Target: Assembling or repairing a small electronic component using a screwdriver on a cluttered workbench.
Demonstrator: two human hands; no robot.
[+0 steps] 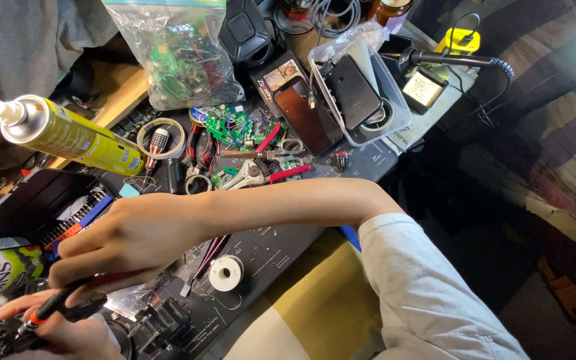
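My right hand (128, 243) reaches across from the right, its white sleeve (421, 293) low in view. Its fingers are closed on a thin black tool with an orange collar (53, 307), which points down to the bottom left corner. There my left hand (48, 333) cups a small dark part (1, 337) that the tool's tip touches. The part is mostly hidden by fingers. A white spool of solder (226, 272) lies on the black work mat (288, 240) just right of my right hand.
A yellow-green spray can (68, 133) lies at upper left, a printed can (1, 263) at the left edge. Behind are a bag of circuit boards (175, 53), loose green boards (235, 127), a tape roll (161, 137), a clear tray (395, 100) holding a black phone (355, 90), and a soldering iron (455, 60).
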